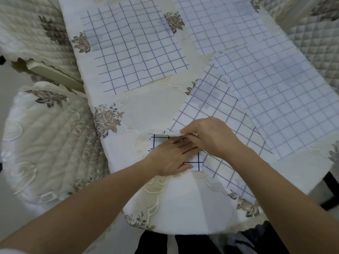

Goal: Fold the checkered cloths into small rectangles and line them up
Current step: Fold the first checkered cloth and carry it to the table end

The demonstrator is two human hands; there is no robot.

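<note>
Right grip [211, 136] pinches the far edge of the folded cloth [159, 142], fingers curled over that edge. Left grip [172, 155] lies flat on the folded cloth, fingers straight and close together, pressing it to the table [183, 204]. Folded cloth: small rectangle, dark grid lines, near the table's front edge. Its right end overlaps a spread cloth [211, 107] lying at an angle. Further right of the folded cloth, a larger cloth [286, 99], flat. Behind the folded cloth, a back-left cloth [135, 48] and a back-right cloth [220, 24], both flat. Left of the folded cloth, off the table, a quilted chair seat [45, 140].
</note>
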